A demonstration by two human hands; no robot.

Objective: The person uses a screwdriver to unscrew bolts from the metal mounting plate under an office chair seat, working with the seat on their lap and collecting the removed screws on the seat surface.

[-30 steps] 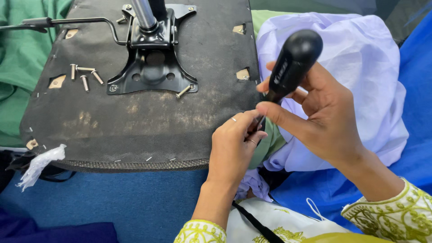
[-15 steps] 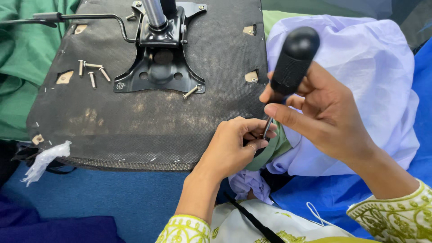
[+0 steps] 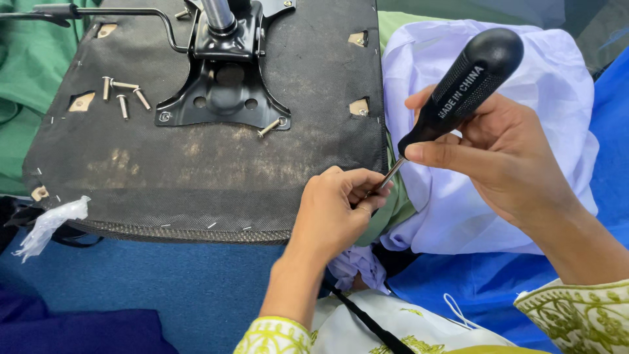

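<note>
Screwdriver [image 3: 458, 92] first: it has a fat black handle with ridges and a thin shiny metal rod. The handle points up and away, and the rod slants down to the left.

There is one screwdriver and there are two hands. The right hand [image 3: 504, 164] wraps its fingers around the lower part of the handle, with the thumb lying flat near where the rod begins. The left hand [image 3: 334, 210] is curled, and its fingertips [image 3: 377, 193] pinch together around the tip of the rod. What sits right at the tip is too small to tell.

The hands are just past the right edge of one upside-down black chair seat [image 3: 196, 170]. One black metal plate [image 3: 226, 85] is fixed on the seat. Four loose screws [image 3: 121, 95] lie together left of the plate, and one more screw [image 3: 268, 126] lies at the plate's right corner. A pale purple cloth [image 3: 472, 210] lies under the hands.
</note>
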